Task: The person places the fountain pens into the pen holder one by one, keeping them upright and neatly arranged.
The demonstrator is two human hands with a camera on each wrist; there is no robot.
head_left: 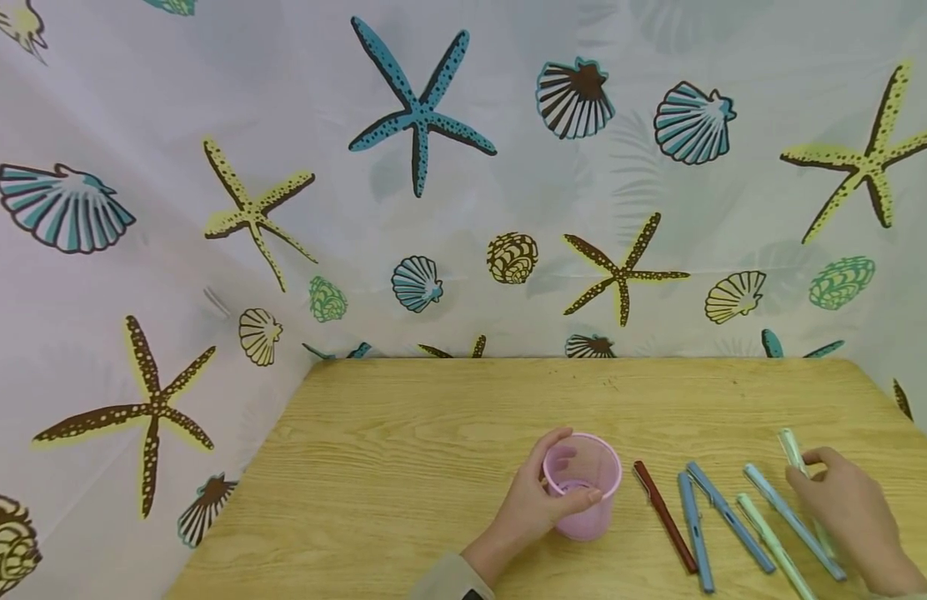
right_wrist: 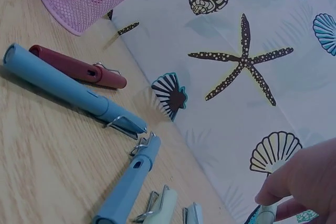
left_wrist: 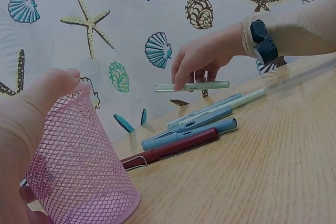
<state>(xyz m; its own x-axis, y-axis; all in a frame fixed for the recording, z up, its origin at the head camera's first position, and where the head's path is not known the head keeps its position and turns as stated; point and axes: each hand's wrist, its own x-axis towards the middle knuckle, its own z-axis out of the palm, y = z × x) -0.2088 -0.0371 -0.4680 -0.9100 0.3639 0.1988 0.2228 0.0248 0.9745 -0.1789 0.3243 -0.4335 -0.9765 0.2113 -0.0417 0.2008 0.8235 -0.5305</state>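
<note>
Left hand (head_left: 529, 502) curls thumb and fingers round the pink cup (head_left: 586, 527), mouth up; right hand (head_left: 854, 500) pinches a pale green pen (head_left: 790, 447) well to the cup's right, five other pens (head_left: 729, 517) lying between. Held pen's long axis runs roughly away from the person, across the line to the cup. Left wrist view shows that pen near level, apparently clear of the table (head_left: 373, 467), a gap the head view leaves unclear.

Six pens (head_left: 664, 517); one pink mesh cup (head_left: 586, 523); two hands (head_left: 849, 504); one wooden table (head_left: 426, 417).
</note>
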